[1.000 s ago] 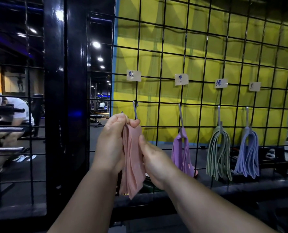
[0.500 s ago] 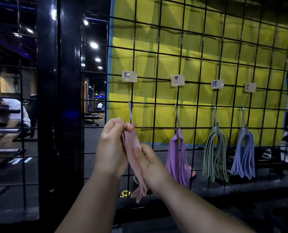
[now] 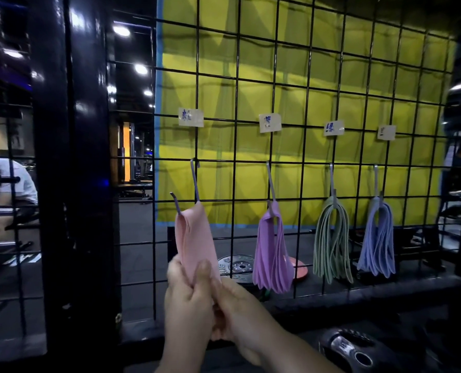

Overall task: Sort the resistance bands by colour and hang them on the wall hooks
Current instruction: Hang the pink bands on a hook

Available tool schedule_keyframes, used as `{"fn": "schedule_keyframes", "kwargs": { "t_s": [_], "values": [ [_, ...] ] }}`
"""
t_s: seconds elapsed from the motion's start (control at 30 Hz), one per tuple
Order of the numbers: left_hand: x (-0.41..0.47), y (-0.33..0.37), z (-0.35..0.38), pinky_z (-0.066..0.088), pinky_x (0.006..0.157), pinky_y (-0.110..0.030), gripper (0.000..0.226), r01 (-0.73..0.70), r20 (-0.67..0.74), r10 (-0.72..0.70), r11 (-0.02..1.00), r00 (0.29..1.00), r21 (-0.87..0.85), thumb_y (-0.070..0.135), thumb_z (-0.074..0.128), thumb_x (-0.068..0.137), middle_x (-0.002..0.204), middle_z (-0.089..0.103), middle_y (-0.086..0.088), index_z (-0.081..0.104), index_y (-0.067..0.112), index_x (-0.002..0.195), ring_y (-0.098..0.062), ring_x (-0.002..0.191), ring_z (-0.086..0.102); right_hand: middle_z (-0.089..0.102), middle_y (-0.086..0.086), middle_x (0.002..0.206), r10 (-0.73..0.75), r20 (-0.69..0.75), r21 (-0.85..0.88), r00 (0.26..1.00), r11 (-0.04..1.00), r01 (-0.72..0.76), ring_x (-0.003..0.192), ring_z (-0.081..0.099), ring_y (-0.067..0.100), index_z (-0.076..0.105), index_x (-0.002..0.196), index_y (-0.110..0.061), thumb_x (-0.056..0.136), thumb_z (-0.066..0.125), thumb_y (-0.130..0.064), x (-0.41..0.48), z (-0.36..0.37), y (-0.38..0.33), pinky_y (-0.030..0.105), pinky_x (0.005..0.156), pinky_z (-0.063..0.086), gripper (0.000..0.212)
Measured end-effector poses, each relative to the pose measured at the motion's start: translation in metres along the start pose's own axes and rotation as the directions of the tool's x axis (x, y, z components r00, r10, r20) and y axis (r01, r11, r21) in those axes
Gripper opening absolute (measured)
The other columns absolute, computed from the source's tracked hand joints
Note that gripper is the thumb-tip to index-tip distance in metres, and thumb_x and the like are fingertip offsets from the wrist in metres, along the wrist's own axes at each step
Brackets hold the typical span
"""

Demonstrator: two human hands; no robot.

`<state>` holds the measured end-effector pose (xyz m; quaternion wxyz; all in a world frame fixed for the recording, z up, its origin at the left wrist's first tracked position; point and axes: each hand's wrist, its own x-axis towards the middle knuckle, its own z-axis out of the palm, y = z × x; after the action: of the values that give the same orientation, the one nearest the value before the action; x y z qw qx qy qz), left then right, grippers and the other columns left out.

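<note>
Pink resistance bands (image 3: 194,238) hang from the leftmost metal hook (image 3: 194,181) on the black wire grid (image 3: 308,84). My left hand (image 3: 187,297) and my right hand (image 3: 240,310) both grip the bands' lower ends, close together below the hook. To the right, purple bands (image 3: 271,251), green bands (image 3: 331,238) and blue bands (image 3: 377,238) each hang on their own hook. A paper label (image 3: 191,117) is taped above each hook.
A thick black post (image 3: 73,168) stands left of the grid. Weight plates (image 3: 237,266) and an orange disc (image 3: 299,267) lie on the floor behind the mesh. A dumbbell (image 3: 347,348) sits at the lower right. A person in white (image 3: 11,181) sits at far left.
The pink bands went from held at the hook to hanging on it. Both hands slid down from the top of the bands to their lower ends.
</note>
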<state>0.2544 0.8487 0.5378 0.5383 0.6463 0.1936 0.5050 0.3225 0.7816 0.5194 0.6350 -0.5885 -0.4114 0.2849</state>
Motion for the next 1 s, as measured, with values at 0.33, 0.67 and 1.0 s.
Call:
{"fn": "schedule_keyframes", "kwargs": {
  "t_s": [0.33,0.67,1.0],
  "values": [
    [-0.012,-0.021,0.011,0.052,0.070,-0.043,0.020,-0.042,-0.073,0.053,0.989,0.996,0.143,0.046,0.041,0.094,0.081,0.066,-0.001,0.050,0.028,0.094,-0.024,0.076,0.063,0.060,0.009,0.093,-0.003,-0.064,0.010,0.998,1.000,0.004,0.084,0.049,0.024,0.062,0.110,-0.022,0.088,0.047,-0.051,0.003,-0.003,0.007,0.031,0.063,0.040,0.039],
    [-0.015,-0.023,0.015,0.044,0.068,-0.037,0.011,-0.053,-0.026,0.058,0.988,0.998,0.148,0.030,0.045,0.097,0.087,0.062,-0.001,0.044,0.029,0.086,-0.025,0.081,0.059,0.058,0.006,0.085,0.015,-0.104,-0.053,0.994,0.998,-0.021,0.069,0.051,0.015,0.059,0.109,-0.020,0.097,0.041,-0.044,0.004,-0.008,0.007,0.025,0.055,0.042,0.033],
    [-0.041,-0.034,0.026,0.046,0.054,-0.037,0.023,0.185,0.130,-0.163,0.967,0.978,-0.177,0.037,0.051,0.096,0.058,0.056,0.001,0.052,0.015,0.089,-0.017,0.055,0.052,0.056,0.000,0.062,0.014,-0.225,-0.277,0.974,0.958,-0.078,0.051,0.051,0.013,0.051,0.080,-0.018,0.101,0.041,-0.035,-0.019,-0.027,-0.002,0.022,0.045,0.040,0.029]
  ]
}}
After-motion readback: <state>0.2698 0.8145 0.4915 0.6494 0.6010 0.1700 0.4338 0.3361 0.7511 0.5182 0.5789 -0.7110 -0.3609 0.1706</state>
